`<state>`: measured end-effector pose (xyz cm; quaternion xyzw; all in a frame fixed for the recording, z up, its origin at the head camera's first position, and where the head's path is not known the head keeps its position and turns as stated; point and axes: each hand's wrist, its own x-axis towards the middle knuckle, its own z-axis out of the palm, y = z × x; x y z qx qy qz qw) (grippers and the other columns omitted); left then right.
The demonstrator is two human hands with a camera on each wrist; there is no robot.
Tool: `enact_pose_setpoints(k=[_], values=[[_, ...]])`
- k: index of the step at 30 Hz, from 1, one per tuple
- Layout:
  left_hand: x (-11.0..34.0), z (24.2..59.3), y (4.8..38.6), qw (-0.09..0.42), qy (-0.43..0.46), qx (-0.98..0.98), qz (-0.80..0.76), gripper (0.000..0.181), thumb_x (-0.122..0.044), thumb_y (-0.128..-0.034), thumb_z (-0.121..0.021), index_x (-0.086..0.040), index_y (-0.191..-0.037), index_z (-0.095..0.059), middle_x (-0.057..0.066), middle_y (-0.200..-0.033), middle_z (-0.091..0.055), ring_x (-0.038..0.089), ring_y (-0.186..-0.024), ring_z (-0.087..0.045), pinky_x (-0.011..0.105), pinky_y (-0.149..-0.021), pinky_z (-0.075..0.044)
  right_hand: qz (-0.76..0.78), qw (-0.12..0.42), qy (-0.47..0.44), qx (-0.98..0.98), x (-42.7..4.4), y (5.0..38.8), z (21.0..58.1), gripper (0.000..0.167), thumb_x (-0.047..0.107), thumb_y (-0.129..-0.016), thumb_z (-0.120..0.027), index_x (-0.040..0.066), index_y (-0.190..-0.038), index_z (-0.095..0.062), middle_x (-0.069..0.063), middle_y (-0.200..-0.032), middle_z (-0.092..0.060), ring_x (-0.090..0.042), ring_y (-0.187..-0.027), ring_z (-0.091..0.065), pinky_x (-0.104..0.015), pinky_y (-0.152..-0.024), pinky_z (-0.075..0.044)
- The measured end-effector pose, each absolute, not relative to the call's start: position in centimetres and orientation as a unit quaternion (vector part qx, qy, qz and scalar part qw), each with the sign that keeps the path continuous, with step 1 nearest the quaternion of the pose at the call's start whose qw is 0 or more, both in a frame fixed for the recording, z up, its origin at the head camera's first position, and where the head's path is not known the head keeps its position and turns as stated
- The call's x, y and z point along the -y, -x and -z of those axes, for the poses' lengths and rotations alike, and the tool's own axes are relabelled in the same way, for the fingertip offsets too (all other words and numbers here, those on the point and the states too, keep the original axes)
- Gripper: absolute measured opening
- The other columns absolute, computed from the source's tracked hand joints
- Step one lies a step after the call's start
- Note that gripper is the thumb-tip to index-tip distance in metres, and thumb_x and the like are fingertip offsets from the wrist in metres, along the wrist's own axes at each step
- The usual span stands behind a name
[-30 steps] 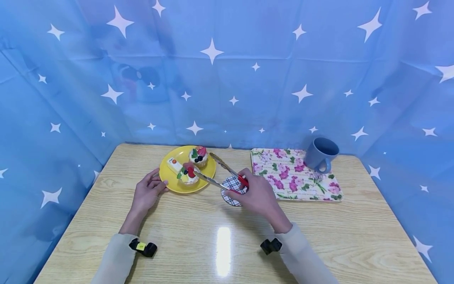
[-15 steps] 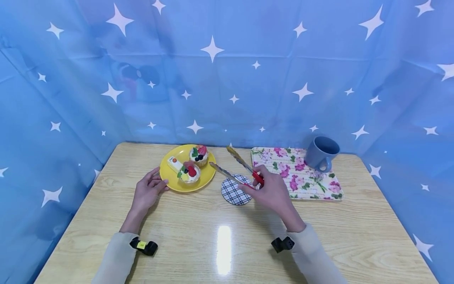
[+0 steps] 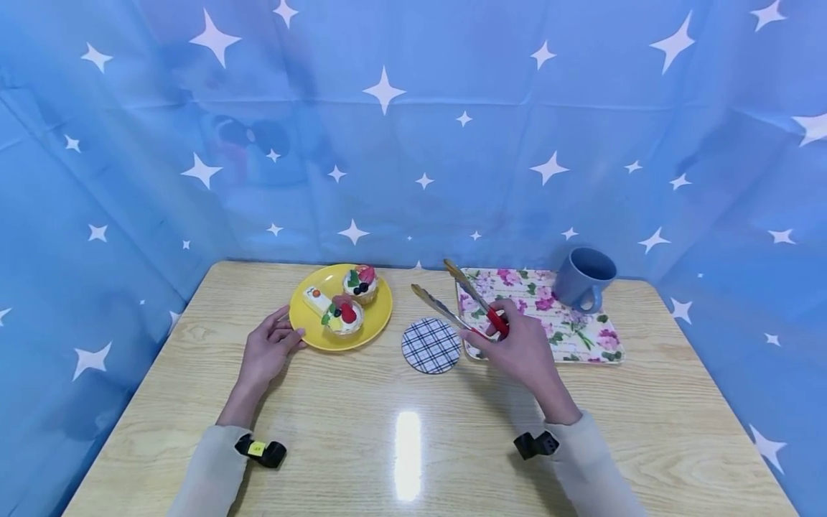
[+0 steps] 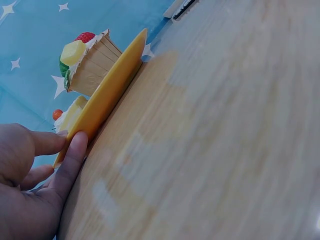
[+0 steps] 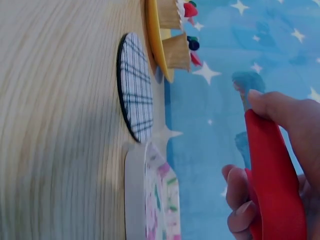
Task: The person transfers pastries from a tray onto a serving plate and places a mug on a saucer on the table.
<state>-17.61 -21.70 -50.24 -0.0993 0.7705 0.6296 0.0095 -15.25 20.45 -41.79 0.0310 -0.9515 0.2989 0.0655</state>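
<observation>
At the left of the head view, my left hand (image 3: pixel 266 352) pinches the near-left rim of a yellow plate (image 3: pixel 375 327). The left wrist view shows its thumb (image 4: pixel 74 155) and a finger at the plate's edge. Two fruit-topped cupcakes sit on the plate, one nearer (image 3: pixel 344 318) and one at the back (image 3: pixel 360 285), beside a small white cake slice (image 3: pixel 316 300). My right hand (image 3: pixel 517 346) grips metal tongs by their red handles (image 3: pixel 497 321). The tongs' arms are spread, with nothing between their tips, above the table and the floral tray's left edge.
A round plaid coaster (image 3: pixel 431 346) lies between the plate and the white floral tray (image 3: pixel 581 345). On the tray's back-right part stands a blue mug (image 3: pixel 584 278). Behind the wooden table (image 3: pixel 336 431) hangs a blue curtain with white stars (image 3: pixel 381 179).
My right hand has moved right with the tongs, from over the plate's edge to the tray's left side, uncovering the coaster. The left hand and the cakes have stayed put.
</observation>
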Motion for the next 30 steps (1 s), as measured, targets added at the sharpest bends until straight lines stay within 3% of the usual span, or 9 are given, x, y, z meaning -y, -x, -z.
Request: enact_pose_setpoints(k=[4, 9, 16, 24, 30], values=[[21.8, 50.4, 17.6, 0.009, 0.097, -0.768, -0.633, 0.065, -0.01, -0.1027, -0.063, -0.012, -0.161, -0.034, 0.016, -0.126, -0.056, 0.0, -0.091, -0.066, 0.022, -0.087, -0.066, -0.297, 0.062, -0.018, 0.953, -21.7, 15.1, 42.0, 0.068, 0.062, -0.084, -0.078, 0.011, -0.126, -0.058, -0.006, -0.076, -0.059, -0.02, -0.059, -0.047, -0.028, -0.052, -0.037], [21.7, 50.5, 17.7, 0.011, 0.1, -0.764, -0.637, 0.065, -0.01, -0.1025, -0.063, -0.013, -0.161, -0.034, 0.016, -0.127, -0.056, 0.001, -0.092, -0.066, 0.022, -0.087, -0.066, -0.296, 0.053, 0.004, 0.954, -23.3, 14.7, 42.2, 0.074, 0.066, -0.085, -0.074, 0.009, -0.129, -0.056, -0.007, -0.084, -0.064, -0.021, -0.069, -0.055, -0.027, -0.057, -0.043], [21.7, 50.5, 17.7, 0.01, 0.097, -0.767, -0.634, 0.065, -0.009, -0.1026, -0.063, -0.013, -0.161, -0.034, 0.017, -0.127, -0.056, 0.001, -0.091, -0.066, 0.022, -0.086, -0.067, -0.28, 0.069, 0.024, 0.957, -25.2, 14.0, 42.5, 0.069, 0.064, -0.087, -0.073, 0.008, -0.124, -0.057, -0.01, -0.08, -0.059, -0.022, -0.065, -0.049, -0.027, -0.052, -0.038], [21.8, 50.6, 17.7, 0.007, 0.095, -0.77, -0.631, 0.064, -0.01, -0.1027, -0.063, -0.013, -0.16, -0.034, 0.016, -0.126, -0.056, 0.001, -0.091, -0.067, 0.022, -0.085, -0.067, -0.281, 0.081, 0.04, 0.955, -27.1, 12.9, 43.1, 0.069, 0.063, -0.089, -0.072, 0.004, -0.124, -0.057, -0.012, -0.086, -0.065, -0.02, -0.063, -0.053, -0.026, -0.05, -0.041], [21.8, 50.4, 17.6, 0.005, 0.091, -0.772, -0.629, 0.064, -0.011, -0.1028, -0.063, -0.012, -0.16, -0.035, 0.017, -0.126, -0.057, 0.0, -0.089, -0.066, 0.021, -0.084, -0.067, -0.279, 0.062, 0.068, 0.956, -28.6, 12.0, 43.7, 0.077, 0.067, -0.088, -0.069, 0.004, -0.131, -0.055, -0.015, -0.095, -0.069, -0.022, -0.075, -0.061, -0.025, -0.055, -0.045]])
